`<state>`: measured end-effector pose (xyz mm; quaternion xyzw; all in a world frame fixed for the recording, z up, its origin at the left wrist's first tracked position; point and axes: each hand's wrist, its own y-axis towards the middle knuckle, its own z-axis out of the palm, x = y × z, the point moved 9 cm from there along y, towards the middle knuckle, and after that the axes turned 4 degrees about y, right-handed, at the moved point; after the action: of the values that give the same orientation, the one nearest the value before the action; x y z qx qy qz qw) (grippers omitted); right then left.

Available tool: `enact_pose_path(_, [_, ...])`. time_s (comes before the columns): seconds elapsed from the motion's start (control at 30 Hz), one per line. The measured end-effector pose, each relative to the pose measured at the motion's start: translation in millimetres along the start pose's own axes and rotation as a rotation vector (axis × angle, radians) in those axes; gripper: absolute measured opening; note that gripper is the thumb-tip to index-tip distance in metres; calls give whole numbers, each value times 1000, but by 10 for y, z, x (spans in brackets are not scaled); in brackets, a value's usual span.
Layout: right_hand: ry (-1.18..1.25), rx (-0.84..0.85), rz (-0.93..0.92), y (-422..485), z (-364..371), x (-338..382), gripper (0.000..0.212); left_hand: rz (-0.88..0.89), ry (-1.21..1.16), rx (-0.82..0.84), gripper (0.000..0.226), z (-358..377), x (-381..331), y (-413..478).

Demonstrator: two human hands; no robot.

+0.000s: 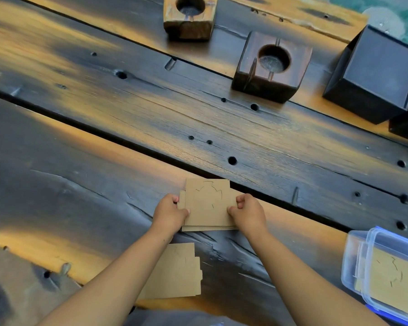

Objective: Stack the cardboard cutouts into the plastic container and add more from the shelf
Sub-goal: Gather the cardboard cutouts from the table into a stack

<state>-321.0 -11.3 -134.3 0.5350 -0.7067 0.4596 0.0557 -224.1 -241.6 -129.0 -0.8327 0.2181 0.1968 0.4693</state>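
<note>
A small stack of brown cardboard cutouts (pixel 207 203) lies on the dark wooden table (pixel 104 161). My left hand (pixel 170 214) grips its left edge and my right hand (pixel 247 211) grips its right edge. The top cutout shows a curved die-cut line. A second pile of cutouts (pixel 174 274) lies nearer to me, partly hidden under my left forearm. At the lower right stands a clear plastic container (pixel 356 260) with blue trim, and cutouts (pixel 389 283) lie flat inside it.
Two wooden blocks with round recesses sit at the far side, one lighter (pixel 190 16) and one darker (pixel 272 67). A black box (pixel 375 74) stands at the far right. A gap between planks runs diagonally just beyond the held stack.
</note>
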Motion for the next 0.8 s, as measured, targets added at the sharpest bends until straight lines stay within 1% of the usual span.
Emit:
enact_pose_path(0.13, [7, -8, -29, -175, 0, 46, 22, 17, -28, -19, 19, -108, 37, -132])
enact_pose_path(0.23, [3, 10, -60, -363, 54, 77, 21, 24, -65, -33, 23, -225, 147, -283])
enact_pose_path(0.4, [-47, 107, -82, -645, 256, 26, 17, -7, -123, -34, 19, -370, 490, -564])
enact_pose_path(0.53, [-62, 174, -80, -851, 452, -29, 19, -68, -166, -51, 23, -436, 850, -788])
enact_pose_path(0.67, [-110, 228, -89, -1050, 665, -111, 19, -132, -165, -73, 20, -494, 1204, -929])
enact_pose_path(0.8, [-167, 289, -86, -1229, 867, -234, 19, -158, -159, -75, 20, -525, 1447, -1004])
